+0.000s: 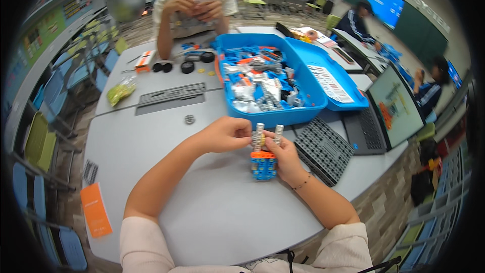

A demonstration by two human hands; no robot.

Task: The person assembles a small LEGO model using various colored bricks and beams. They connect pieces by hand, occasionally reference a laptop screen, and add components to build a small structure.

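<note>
My right hand [286,161] grips a small building-block model [263,166] above the near side of the table. Its lower body is blue with yellow spots, an orange row tops that, and two light grey beams with holes stick up. A yellowish part shows between the beams, half hidden by fingers. My left hand [227,134] is closed, its fingertips pinched against the left beam; whatever lies inside them is hidden. Further off on the tabletop lies a small grey gear-like wheel [189,119].
Beyond my hands stands an open blue case [273,117] full of loose parts and bags. A dark perforated plate [325,150] and a laptop [371,125] lie right. Left are an orange booklet [96,210] and yellow-green bag [121,91]. Black wheels [187,66] sit before another person [194,17].
</note>
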